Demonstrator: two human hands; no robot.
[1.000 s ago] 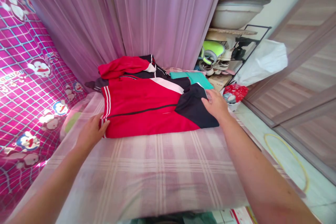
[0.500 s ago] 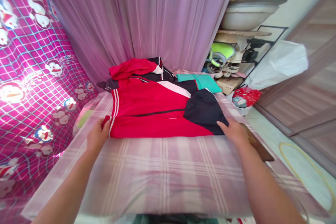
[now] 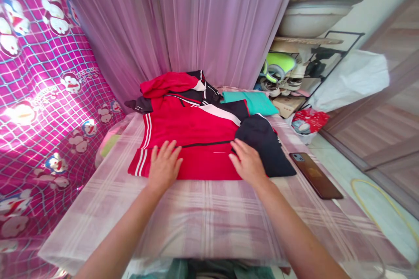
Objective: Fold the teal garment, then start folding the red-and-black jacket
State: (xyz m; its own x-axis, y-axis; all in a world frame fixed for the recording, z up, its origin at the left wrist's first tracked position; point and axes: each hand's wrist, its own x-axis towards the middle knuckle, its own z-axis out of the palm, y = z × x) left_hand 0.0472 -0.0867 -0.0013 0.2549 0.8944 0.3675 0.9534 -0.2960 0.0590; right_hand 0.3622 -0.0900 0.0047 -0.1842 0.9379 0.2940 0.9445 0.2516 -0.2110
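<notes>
A red jacket (image 3: 193,126) with white stripes, a white panel and dark navy sleeve parts lies spread across the checked tablecloth. Its near side is a folded red strip along the front. My left hand (image 3: 164,165) rests on that strip near the striped hem, palm down with the fingers spread. Toward the other end, my right hand (image 3: 248,160) lies flat on the red cloth beside the navy sleeve (image 3: 271,148), its fingers apart. Neither hand grips the cloth.
Behind the jacket lie another red and navy garment (image 3: 173,83) and a folded teal cloth (image 3: 253,102). A phone (image 3: 316,175) with a cable sits at the table's right side. A shoe rack (image 3: 319,76) and a red bag (image 3: 309,120) stand beyond. Purple curtains (image 3: 209,26) hang at the back.
Both hands have let go of the jacket's near edge corners and moved inward to lie flat on it. The jacket's near edge now lies down on the table, and the phone shows fully.
</notes>
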